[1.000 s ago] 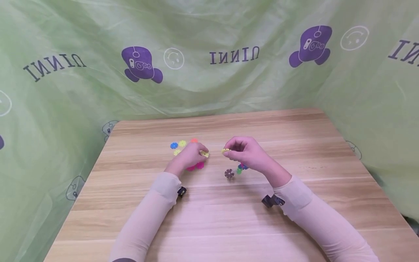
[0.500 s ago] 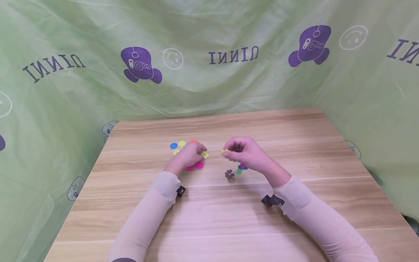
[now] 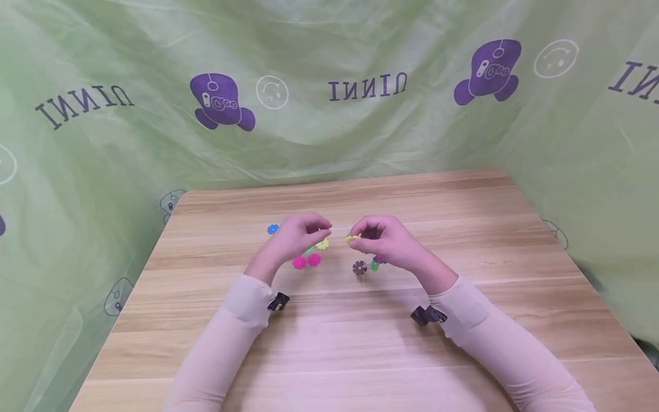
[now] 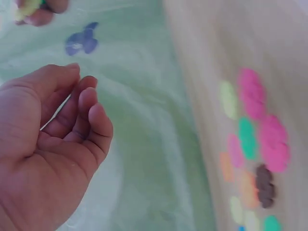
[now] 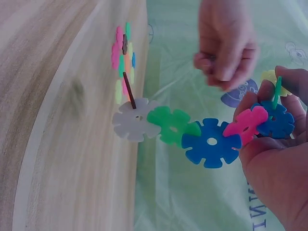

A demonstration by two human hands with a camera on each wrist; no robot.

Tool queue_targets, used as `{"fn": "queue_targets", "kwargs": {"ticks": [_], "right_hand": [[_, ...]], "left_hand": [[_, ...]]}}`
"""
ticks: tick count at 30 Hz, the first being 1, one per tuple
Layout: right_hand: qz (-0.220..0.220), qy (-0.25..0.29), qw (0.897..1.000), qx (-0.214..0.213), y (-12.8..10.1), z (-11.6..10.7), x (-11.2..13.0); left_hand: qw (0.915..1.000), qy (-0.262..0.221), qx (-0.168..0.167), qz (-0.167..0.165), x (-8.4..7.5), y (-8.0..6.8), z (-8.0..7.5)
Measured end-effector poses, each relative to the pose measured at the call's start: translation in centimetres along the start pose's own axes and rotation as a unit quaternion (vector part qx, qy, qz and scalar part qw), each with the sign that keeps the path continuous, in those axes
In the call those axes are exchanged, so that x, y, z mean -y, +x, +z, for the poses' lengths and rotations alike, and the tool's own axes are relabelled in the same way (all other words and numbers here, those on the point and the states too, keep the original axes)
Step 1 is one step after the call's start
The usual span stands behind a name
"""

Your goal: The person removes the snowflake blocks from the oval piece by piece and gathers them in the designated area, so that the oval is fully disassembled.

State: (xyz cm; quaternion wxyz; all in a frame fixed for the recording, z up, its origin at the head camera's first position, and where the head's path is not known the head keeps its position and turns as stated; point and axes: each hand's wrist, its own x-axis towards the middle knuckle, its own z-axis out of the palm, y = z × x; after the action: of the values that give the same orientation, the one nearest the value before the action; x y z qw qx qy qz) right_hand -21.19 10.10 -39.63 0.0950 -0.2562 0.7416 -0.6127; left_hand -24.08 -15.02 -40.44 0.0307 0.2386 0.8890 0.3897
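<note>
My right hand (image 3: 388,240) pinches one end of a chain of interlocked plastic snowflake discs. In the right wrist view the chain runs from a yellow disc (image 5: 269,79) at the fingertips through green, dark blue, pink, blue (image 5: 211,143), green (image 5: 173,126) and white (image 5: 136,120) discs to a brown one (image 5: 129,90) seen edge-on. The chain hangs above the table. My left hand (image 3: 298,234) is raised beside it, over the loose discs. In the left wrist view its fingers (image 4: 98,120) are loosely bent, thumb near the index finger, with nothing visible between them.
Loose snowflake discs lie under and around the left hand: pink (image 3: 300,262), yellow (image 3: 322,244), blue (image 3: 273,229), plus orange (image 4: 249,188), brown (image 4: 265,185) and green (image 4: 247,138) ones. Green printed curtain (image 3: 329,137) surrounds the wooden table (image 3: 329,366).
My left hand has lifted off the loose discs, away from the yellow disc it was touching, which stays on the table. The right hand and its chain have barely moved.
</note>
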Motion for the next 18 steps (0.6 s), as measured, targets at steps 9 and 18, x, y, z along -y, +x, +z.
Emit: {"fn": "queue_targets", "kwargs": {"ticks": [9, 18], "right_hand": [[0.003, 0.004, 1.000, 0.002, 0.0, 0.0, 0.2], [0.004, 0.002, 1.000, 0.004, -0.2, -0.1, 0.4]], "left_hand": [[0.9960, -0.030, -0.004, 0.084, -2.9, -0.7, -0.2], [0.9867, -0.084, 0.005, 0.139, -4.0, -0.9, 0.1]]}}
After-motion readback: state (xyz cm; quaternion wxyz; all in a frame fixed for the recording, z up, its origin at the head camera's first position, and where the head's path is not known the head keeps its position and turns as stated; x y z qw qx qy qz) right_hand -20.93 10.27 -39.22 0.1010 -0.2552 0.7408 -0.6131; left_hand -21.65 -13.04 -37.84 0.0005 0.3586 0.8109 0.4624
